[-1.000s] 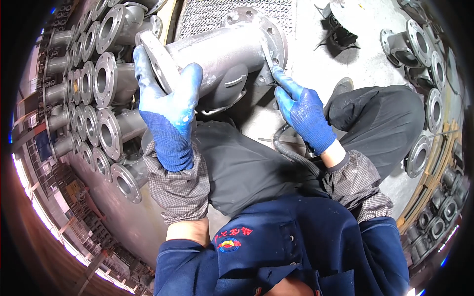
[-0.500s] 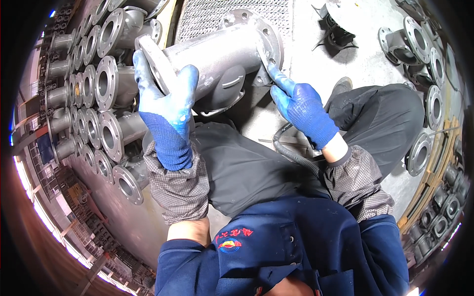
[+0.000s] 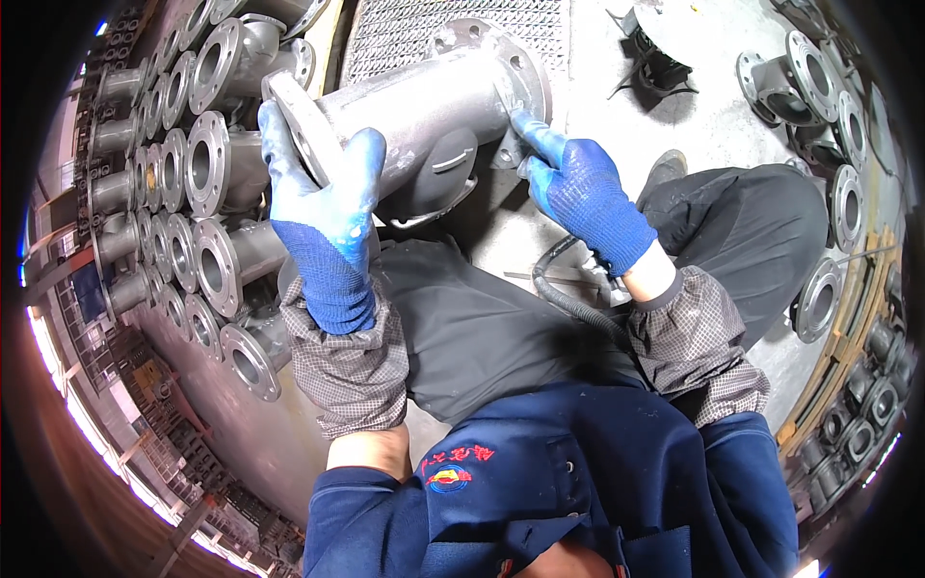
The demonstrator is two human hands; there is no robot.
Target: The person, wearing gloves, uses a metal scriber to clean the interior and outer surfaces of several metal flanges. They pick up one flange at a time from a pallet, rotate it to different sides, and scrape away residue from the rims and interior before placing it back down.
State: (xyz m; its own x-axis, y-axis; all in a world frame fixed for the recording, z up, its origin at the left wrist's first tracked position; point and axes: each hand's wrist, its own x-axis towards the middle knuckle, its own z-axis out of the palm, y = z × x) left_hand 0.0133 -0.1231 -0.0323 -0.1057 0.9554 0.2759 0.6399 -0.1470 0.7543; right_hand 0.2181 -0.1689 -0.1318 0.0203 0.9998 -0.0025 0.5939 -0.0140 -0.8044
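A grey cast-metal flanged pipe fitting (image 3: 414, 111) lies tilted across in front of me, with a round flange at each end and a short side branch facing down toward my legs. Around the near-left flange, my left hand (image 3: 328, 178) in a blue coated glove is closed, fingers on its outer side and thumb on the inner. My right hand (image 3: 583, 188), gloved alike, reaches to the far-right flange (image 3: 535, 82). Its forefinger is stretched out and touches the fitting where barrel and flange meet; the other fingers are partly bent, and nothing shows in them.
Stacked flanged fittings (image 3: 217, 164) rise close on the left. More fittings (image 3: 814, 77) stand at the right, beside a wooden pallet edge (image 3: 838, 337). A metal grating (image 3: 385, 39) lies behind the work. A dark hose (image 3: 568, 303) curves by my right wrist; a dark bracket-like part (image 3: 660, 72) sits farther off.
My right hand has shifted slightly; its forefinger moved from the flange's face to the joint with the barrel. A metal end near the hose now shows below my right wrist. My left hand stays put.
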